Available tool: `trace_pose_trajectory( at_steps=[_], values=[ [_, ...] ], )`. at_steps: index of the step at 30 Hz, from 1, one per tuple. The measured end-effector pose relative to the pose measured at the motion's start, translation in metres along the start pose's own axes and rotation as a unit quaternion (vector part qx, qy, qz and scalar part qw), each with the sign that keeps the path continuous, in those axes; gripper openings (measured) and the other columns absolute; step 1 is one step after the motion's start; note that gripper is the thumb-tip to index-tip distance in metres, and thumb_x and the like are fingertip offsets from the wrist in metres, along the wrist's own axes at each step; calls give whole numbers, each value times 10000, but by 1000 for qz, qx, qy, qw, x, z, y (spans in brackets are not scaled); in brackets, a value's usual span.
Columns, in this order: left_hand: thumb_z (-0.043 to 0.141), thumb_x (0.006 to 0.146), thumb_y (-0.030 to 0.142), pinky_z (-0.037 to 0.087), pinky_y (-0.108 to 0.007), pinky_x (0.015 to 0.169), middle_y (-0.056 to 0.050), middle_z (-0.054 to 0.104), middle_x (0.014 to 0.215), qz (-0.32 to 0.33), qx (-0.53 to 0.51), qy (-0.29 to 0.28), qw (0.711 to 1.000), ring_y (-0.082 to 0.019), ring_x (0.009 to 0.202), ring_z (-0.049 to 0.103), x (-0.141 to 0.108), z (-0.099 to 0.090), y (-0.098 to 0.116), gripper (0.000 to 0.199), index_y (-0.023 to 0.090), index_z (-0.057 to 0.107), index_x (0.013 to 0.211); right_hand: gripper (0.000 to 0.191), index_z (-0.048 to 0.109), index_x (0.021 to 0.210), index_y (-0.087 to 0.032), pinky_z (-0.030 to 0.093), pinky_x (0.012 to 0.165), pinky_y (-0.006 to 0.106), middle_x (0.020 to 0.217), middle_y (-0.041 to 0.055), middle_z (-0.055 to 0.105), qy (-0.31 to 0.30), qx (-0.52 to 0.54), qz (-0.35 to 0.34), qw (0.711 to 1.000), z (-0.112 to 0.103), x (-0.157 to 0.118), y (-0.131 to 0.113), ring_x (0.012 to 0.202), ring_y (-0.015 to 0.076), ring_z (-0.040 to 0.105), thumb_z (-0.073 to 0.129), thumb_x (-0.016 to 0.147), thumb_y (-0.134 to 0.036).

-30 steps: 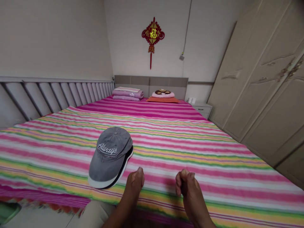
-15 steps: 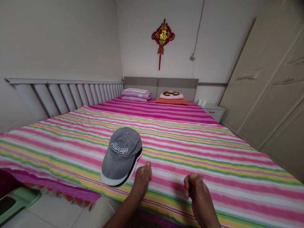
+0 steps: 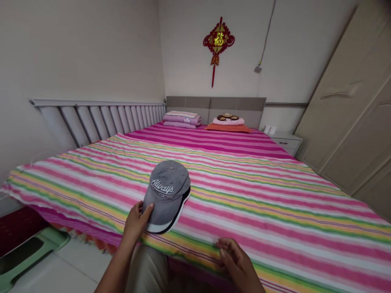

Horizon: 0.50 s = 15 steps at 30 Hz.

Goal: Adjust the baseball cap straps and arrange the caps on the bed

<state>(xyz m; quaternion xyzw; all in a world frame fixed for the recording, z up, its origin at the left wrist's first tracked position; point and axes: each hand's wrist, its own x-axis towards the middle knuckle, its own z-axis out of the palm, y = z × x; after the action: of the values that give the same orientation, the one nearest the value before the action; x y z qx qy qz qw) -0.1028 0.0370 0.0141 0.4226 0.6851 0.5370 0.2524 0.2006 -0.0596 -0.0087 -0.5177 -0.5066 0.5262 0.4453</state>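
Note:
A grey baseball cap (image 3: 171,179) with white "Always" lettering lies on the striped bed cover, its brim toward me. Black and white brim edges show beneath it, like further caps stacked under it. My left hand (image 3: 137,223) grips the left side of the brim, thumb on top and fingers around the edge; the fingertips are partly hidden. Off to the right of the cap, my right hand (image 3: 236,262) hovers low over the cover's front part, fingers loosely bent and apart from the thumb, with nothing in it.
The bed cover (image 3: 275,203) spreads over most of the bed. Folded purple bedding (image 3: 182,120) and an orange pillow (image 3: 229,128) sit by the headboard (image 3: 238,106). A green stool (image 3: 45,244) stands on the floor at left, and a white nightstand (image 3: 287,142) at far right.
My left hand has moved left from beside the cap and taken hold of its brim. My right hand has come lower and slightly left, its fingers loosening. The view has shifted a little left.

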Motion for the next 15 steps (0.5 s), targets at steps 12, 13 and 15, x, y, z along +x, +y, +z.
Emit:
trace_pose_trajectory(
  at_steps=[12, 13, 15],
  values=[
    [643, 609, 117, 462, -213, 498, -35, 653, 595, -170, -317, -170, 917, -130, 499, 579, 17, -12, 36, 116, 100, 617, 720, 378, 558, 754, -190, 356, 551, 258, 610, -9, 482, -37, -80, -44, 995, 0, -3, 16, 575, 148, 441, 444, 756, -551],
    [620, 615, 81, 471, -217, 493, -36, 657, 589, -185, -347, -186, 900, -135, 491, 586, 16, -11, 42, 110, 102, 619, 722, 382, 558, 740, -189, 362, 558, 260, 621, -5, 489, -38, -78, -43, 995, 0, -3, 19, 585, 150, 449, 448, 753, -554],
    [571, 630, 30, 497, -228, 527, -46, 671, 607, -194, -400, -207, 872, -146, 516, 611, 13, -5, 55, 149, 105, 623, 749, 394, 554, 722, -186, 373, 564, 260, 639, 0, 500, -44, -57, -37, 997, 1, -3, 24, 596, 151, 459, 452, 749, -565]
  ],
)
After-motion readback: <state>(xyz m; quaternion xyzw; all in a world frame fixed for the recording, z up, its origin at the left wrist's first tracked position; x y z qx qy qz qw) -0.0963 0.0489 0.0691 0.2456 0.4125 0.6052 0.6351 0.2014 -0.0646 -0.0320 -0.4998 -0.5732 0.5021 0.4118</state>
